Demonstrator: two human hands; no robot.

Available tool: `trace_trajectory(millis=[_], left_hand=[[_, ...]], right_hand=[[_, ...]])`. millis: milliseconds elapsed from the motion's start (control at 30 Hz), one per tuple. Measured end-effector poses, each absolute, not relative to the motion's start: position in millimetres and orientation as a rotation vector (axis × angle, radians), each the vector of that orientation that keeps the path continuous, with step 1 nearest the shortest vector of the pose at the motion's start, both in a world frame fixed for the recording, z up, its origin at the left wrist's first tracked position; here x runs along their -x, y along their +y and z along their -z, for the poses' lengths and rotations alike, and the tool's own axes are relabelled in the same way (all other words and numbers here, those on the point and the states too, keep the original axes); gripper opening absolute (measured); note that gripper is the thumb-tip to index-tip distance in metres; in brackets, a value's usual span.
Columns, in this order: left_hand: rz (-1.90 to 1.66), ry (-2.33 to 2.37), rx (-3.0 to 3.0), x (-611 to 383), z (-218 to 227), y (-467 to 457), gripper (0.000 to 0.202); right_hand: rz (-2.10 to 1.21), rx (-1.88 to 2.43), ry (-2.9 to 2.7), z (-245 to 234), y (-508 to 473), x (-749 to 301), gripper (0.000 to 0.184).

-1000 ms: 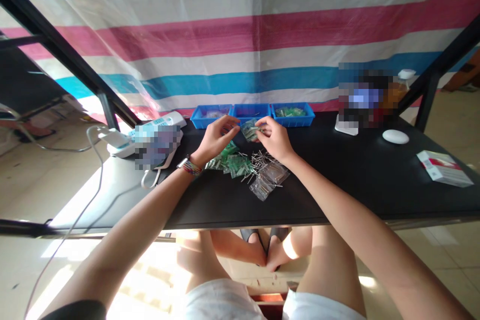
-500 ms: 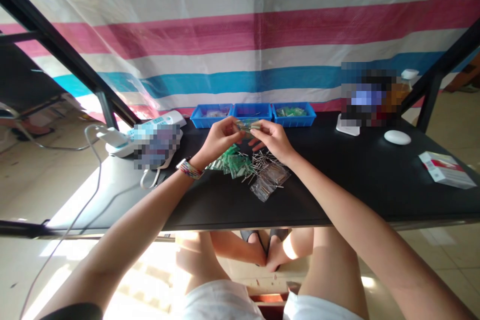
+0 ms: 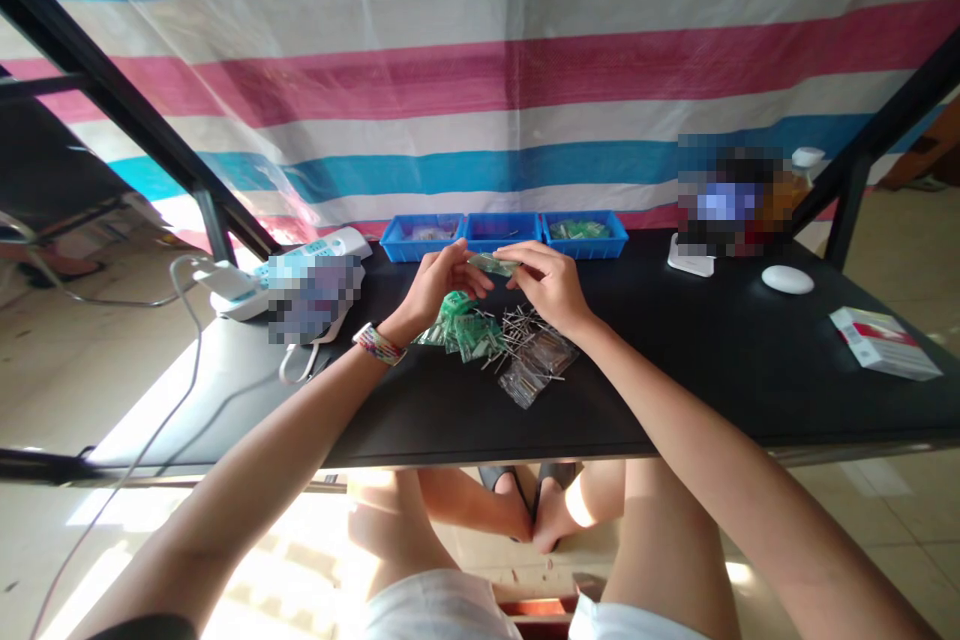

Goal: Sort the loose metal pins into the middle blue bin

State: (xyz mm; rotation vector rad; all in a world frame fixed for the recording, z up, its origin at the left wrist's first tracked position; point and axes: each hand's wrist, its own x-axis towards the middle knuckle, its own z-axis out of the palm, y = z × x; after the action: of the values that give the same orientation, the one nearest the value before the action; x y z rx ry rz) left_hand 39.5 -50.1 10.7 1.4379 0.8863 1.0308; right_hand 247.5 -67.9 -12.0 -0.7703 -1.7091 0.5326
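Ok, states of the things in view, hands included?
Bag: held above the desk
Right hand: pinching the bag
Left hand: at the bag's left end, contact unclear
Green bags: heaped
Rods: loose, scattered
Clear bags: lying flat, rods inside
Right bin: holding green bags
Power strip: charger plugged in
Bottle: upright, capped
Box: lying flat

A black table (image 3: 420, 425) stands on a pale, glossy tiled floor (image 3: 847, 530). Behind the table hangs a creased sheet (image 3: 510, 80) with broad blue, white and pink stripes. A black post (image 3: 112, 110) rises at the table's left end, a matching post (image 3: 896, 125) at its right. Beyond the left end is a dark chair (image 3: 45, 145) with a metal frame. Bright sunlight (image 3: 292, 555) strikes the floor in front of the table, toward its left side.
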Motion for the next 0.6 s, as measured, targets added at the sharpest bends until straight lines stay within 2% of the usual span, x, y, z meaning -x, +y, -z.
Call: trace_trajectory(millis=[167,267,400,600], left_hand=[[-1.033,0.885,-1.49,-40.8,-8.4,-48.9,0.043],[-1.053,0.868,-1.51,-41.2,-8.5,-48.2,0.045],[-1.067,0.858,-1.538,-41.0,-9.7,-48.1,0.044],[-1.026,0.855,-1.667,-43.4,-9.5,-52.0,0.043]], right_hand=[[-0.53,0.826,-1.682,12.3,-66.6,-245.9,0.026],[-0.753,0.844,-1.56,13.6,-64.0,-244.6,0.031],[-1.129,0.827,-1.318,13.5,-59.9,-245.7,0.051],[-1.272,0.862,-1.211,15.4,-58.0,-245.6,0.04]])
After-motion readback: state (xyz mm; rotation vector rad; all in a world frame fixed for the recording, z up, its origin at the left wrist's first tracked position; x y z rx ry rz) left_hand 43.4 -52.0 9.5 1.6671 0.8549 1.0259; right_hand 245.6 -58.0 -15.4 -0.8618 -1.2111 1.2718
